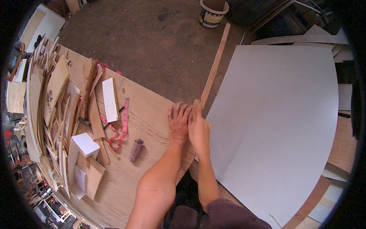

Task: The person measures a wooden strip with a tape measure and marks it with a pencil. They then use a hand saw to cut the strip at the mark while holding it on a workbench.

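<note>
On the worktop (148, 114), your left hand (178, 124) lies flat, seemingly bracing; your right hand (198, 128) curls (contents unclear) beside a wooden strip (216, 63).

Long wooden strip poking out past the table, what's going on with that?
The person's left hand is palm down at the edge of the plywood table. The right hand is close beside it, by the near end of the long wooden strip. Exactly what it grips is hidden. A pink measuring tape lies to the left.
</note>
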The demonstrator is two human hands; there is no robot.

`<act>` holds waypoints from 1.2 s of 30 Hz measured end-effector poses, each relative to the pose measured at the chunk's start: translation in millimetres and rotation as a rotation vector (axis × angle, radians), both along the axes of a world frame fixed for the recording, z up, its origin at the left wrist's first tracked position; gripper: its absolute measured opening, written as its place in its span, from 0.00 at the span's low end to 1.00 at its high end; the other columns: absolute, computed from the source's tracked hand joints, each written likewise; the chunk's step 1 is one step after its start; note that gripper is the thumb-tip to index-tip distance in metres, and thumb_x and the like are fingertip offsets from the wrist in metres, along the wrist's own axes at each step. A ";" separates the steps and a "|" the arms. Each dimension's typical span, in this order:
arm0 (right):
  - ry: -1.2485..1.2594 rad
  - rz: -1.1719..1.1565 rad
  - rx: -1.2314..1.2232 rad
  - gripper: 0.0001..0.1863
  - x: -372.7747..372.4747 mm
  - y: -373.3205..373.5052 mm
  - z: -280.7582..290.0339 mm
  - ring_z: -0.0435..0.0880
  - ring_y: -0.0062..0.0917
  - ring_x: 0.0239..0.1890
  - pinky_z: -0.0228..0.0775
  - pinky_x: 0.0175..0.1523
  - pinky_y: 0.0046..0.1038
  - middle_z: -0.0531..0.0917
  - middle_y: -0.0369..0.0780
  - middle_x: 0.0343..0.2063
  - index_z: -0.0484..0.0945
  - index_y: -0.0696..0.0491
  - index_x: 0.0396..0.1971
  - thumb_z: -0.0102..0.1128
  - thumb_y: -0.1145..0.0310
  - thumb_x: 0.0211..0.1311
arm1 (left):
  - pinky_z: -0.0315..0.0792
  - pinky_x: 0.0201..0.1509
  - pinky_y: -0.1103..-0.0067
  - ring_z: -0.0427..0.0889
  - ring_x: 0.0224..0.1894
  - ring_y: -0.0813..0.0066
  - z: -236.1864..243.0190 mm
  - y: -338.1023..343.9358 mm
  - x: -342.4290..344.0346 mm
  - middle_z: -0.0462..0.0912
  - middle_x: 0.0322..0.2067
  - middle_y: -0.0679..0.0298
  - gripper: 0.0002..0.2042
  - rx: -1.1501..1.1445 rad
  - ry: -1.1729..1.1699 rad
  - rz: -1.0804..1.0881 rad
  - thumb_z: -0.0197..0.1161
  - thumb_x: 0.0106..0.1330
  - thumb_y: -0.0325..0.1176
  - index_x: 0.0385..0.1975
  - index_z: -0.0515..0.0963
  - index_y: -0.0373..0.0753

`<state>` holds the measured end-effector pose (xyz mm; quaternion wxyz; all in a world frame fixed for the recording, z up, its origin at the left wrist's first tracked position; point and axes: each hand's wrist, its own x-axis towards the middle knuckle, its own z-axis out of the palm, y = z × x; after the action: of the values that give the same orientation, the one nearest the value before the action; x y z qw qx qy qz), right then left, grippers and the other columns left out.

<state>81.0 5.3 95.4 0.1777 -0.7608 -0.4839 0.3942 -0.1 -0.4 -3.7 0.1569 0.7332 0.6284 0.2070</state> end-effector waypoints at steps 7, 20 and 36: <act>-0.065 0.003 0.147 0.28 -12.6 -61.1 12.3 0.79 0.56 0.39 0.69 0.42 0.47 0.79 0.61 0.36 0.54 0.54 0.69 0.43 0.69 0.70 | 0.46 0.72 0.58 0.63 0.67 0.63 11.5 -0.3 -1.4 0.75 0.55 0.64 0.17 -0.001 -0.055 0.023 0.56 0.64 0.35 0.53 0.75 0.44; -0.127 0.057 0.293 0.29 -7.7 -64.7 20.5 0.80 0.56 0.36 0.70 0.41 0.47 0.80 0.59 0.31 0.52 0.52 0.70 0.43 0.69 0.71 | 0.48 0.72 0.60 0.66 0.64 0.66 13.8 0.7 -0.2 0.76 0.52 0.66 0.14 0.043 -0.025 0.046 0.55 0.65 0.35 0.49 0.76 0.44; -0.035 0.031 -0.110 0.30 -2.6 -67.1 41.8 0.79 0.57 0.38 0.69 0.41 0.48 0.79 0.61 0.33 0.52 0.50 0.71 0.43 0.67 0.70 | 0.48 0.72 0.60 0.64 0.65 0.66 19.0 1.2 0.4 0.75 0.53 0.66 0.15 0.029 0.000 0.041 0.54 0.65 0.36 0.50 0.76 0.43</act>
<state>78.4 -61.8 137.2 0.1211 -0.7685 -0.4766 0.4095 0.4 0.8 15.4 0.1417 0.7224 0.6403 0.2194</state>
